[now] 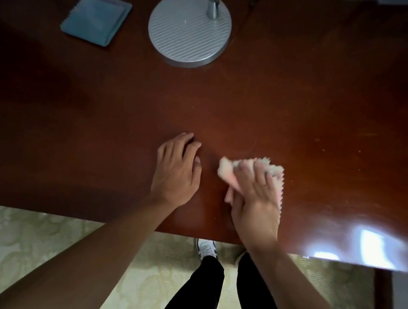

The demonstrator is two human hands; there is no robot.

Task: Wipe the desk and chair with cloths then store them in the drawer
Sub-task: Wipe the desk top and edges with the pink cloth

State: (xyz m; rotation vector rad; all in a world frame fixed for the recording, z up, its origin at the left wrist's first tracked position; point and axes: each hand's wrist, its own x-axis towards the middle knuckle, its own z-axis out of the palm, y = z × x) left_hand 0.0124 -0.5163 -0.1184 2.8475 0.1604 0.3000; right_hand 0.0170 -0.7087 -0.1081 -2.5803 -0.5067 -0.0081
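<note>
A dark brown wooden desk (102, 125) fills most of the head view. My right hand (256, 196) lies flat on a pink cloth (226, 167) near the desk's front edge and presses it onto the wood; the cloth is blurred and bunches out past my fingers. My left hand (175, 171) rests on the bare desk just left of it, fingers relaxed, holding nothing. A folded blue cloth (96, 18) lies at the back left of the desk. No chair or drawer is in view.
A round silver lamp base (184, 32) with its stem stands at the back centre, a dark cable beside it. Bright glare sits on the desk's front right corner. Below the front edge are my legs and a pale patterned floor (30, 237).
</note>
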